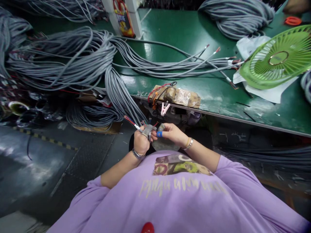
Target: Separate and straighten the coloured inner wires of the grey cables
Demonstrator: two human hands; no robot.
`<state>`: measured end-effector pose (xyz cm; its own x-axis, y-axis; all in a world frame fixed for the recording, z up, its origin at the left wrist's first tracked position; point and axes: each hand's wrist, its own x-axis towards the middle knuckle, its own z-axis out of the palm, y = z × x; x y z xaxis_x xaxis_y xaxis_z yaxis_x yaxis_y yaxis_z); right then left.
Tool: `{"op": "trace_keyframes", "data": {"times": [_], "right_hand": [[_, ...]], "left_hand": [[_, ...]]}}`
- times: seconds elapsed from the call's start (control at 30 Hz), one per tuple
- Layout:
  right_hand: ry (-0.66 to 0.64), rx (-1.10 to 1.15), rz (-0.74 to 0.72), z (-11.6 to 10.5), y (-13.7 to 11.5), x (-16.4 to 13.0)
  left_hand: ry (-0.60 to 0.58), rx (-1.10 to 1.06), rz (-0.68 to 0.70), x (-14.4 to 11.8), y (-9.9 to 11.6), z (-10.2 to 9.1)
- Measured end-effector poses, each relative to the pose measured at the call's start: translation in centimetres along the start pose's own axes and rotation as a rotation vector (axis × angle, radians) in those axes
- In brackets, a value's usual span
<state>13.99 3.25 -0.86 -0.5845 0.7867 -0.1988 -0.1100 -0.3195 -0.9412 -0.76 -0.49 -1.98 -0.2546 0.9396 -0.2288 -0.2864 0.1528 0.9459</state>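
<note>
My left hand [141,142] is wrapped round the end of a bunch of grey cables [127,102], which hangs over the bench edge from a large coil. Thin coloured wires [131,121] fan out of the stripped cable ends above this fist. Close beside it, my right hand [173,133] has its thumb and fingers pinched together at the wire tips, with blue tape [159,134] round one digit and a greyish wrap on another. What lies between those fingertips is too small to make out.
The green bench [167,26] carries a big grey cable coil [73,61], another coil [239,16], a green fan [277,58] and orange-handled scissors [293,21]. At its front edge are a taped wooden block [184,98] and a pink clip [165,109]. More cable [93,116] lies below.
</note>
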Motion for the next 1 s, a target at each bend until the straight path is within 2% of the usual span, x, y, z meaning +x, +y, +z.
{"op": "trace_keyframes", "data": {"times": [0.1,0.27,0.43,0.57,0.73,0.87,1.0], "right_hand": [[-0.045,-0.063,0.034,-0.9,-0.2,0.0],[0.201,0.008,0.031,-1.3,-0.6,0.6],[0.144,-0.132,-0.045,-0.1,-0.8,1.5],[0.145,-0.126,-0.055,0.4,-0.5,1.5],[0.152,0.006,-0.050,0.3,-0.2,1.0],[0.217,0.101,-0.010,0.0,0.0,1.1],[0.216,0.106,0.036,-0.4,-0.5,1.2]], "left_hand": [[-0.010,0.027,0.002,-0.3,0.0,-0.2],[-0.065,0.145,0.040,-0.6,0.0,-0.4],[-0.144,0.320,0.076,-1.0,0.2,-0.5],[-0.177,0.379,0.092,-1.2,0.5,-0.5],[-0.160,0.329,0.098,-1.0,0.0,-0.7],[-0.118,0.256,0.084,-0.6,-0.5,-0.8],[-0.139,0.275,0.071,-0.7,-0.5,-0.7]]}}
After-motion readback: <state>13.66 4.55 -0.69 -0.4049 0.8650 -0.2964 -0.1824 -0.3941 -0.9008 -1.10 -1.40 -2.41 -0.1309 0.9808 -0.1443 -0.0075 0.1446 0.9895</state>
